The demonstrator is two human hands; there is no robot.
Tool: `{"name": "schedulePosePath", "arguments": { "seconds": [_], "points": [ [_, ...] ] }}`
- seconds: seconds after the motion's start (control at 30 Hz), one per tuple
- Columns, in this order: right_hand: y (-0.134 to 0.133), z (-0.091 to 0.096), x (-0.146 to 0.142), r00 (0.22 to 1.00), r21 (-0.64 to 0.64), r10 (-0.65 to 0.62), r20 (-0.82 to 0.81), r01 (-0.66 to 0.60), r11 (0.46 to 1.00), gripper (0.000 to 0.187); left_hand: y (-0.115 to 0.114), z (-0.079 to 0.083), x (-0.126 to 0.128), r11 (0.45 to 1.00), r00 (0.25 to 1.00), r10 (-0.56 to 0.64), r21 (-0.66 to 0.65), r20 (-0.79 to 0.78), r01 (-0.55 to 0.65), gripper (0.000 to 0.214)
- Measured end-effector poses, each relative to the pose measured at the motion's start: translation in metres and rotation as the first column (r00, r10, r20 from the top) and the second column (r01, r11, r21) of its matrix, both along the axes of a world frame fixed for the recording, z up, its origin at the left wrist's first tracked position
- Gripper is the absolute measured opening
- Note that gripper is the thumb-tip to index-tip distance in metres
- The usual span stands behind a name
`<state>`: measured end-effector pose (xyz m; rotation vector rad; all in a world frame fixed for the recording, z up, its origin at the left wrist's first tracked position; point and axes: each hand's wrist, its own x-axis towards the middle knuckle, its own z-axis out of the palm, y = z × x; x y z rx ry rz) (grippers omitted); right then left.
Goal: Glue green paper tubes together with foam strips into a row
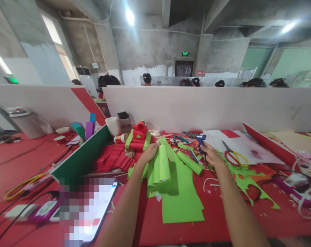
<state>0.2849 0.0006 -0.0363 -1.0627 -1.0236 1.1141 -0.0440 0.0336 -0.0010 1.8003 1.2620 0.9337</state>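
My left hand (149,153) is closed on the top end of some bright green rolled sheets (163,164), tubes side by side above the table. Under them lie flat green sheets (179,202). My right hand (211,155) grips the handle of a blue glue gun (201,138), its cord trailing down. A single green roll (189,162) rests between my hands. Behind my left hand stands a red and green piece with a gold star (138,136), beside a stack of folded red strips (113,157).
Yellow and red scissors (235,156) lie on white paper at the right, near green cut-out scraps (244,183). Pliers (181,139) lie at the back. A phone (99,212) sits front left. Dividers (79,154) flank the workspace; other people's heads show beyond the white partition (196,106).
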Motion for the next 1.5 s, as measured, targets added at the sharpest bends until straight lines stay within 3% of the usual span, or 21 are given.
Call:
{"name": "schedulePosePath", "arguments": {
  "seconds": [0.2,0.43,0.67,0.87,0.93,1.0,1.07,1.17,1.3,1.5],
  "points": [
    [0.006,-0.005,-0.005,0.928,-0.059,-0.058,0.368,0.085,0.995,0.026,0.007,-0.009,-0.01,0.999,0.992,-0.003,0.04,-0.129,0.009,0.044],
    [0.012,-0.012,-0.006,0.663,-0.05,-0.099,0.742,0.202,0.978,0.029,0.012,-0.015,-0.015,0.996,0.975,0.025,0.092,-0.221,-0.004,0.046],
    [0.012,-0.023,-0.011,0.372,-0.08,-0.045,0.927,0.315,0.946,0.034,0.007,-0.014,-0.012,0.992,0.95,0.041,0.129,-0.309,-0.001,0.047],
    [0.01,-0.011,-0.014,0.217,-0.009,-0.092,0.972,0.423,0.906,0.052,0.001,-0.011,-0.008,0.987,0.919,0.06,0.158,-0.389,0.003,0.048],
    [0.005,-0.001,-0.017,0.186,0.076,-0.161,0.969,0.399,0.914,0.052,-0.001,-0.01,-0.006,0.986,0.901,0.073,0.167,-0.427,0.0,0.048],
    [-0.001,0.008,-0.024,0.229,0.097,-0.165,0.959,0.279,0.955,0.047,-0.002,-0.01,-0.004,0.984,0.879,0.09,0.176,-0.468,-0.008,0.047],
    [-0.008,0.014,-0.036,0.302,0.002,-0.032,0.953,0.099,0.995,0.046,-0.003,-0.011,-0.002,0.983,0.853,0.115,0.183,-0.51,-0.023,0.046],
    [-0.017,0.015,-0.055,0.244,-0.086,0.094,0.965,-0.044,0.995,0.047,-0.004,-0.015,0.001,0.981,0.804,0.158,0.186,-0.574,-0.06,0.047],
    [-0.023,0.014,-0.068,0.156,-0.143,0.156,0.975,-0.093,0.985,0.051,-0.005,-0.02,0.004,0.973,0.734,0.219,0.194,-0.642,-0.121,0.045],
    [-0.019,0.014,-0.067,0.191,-0.2,0.2,0.961,-0.02,0.98,0.057,-0.01,-0.022,0.012,0.967,0.668,0.251,0.207,-0.7,-0.146,0.043]
  ]
}}
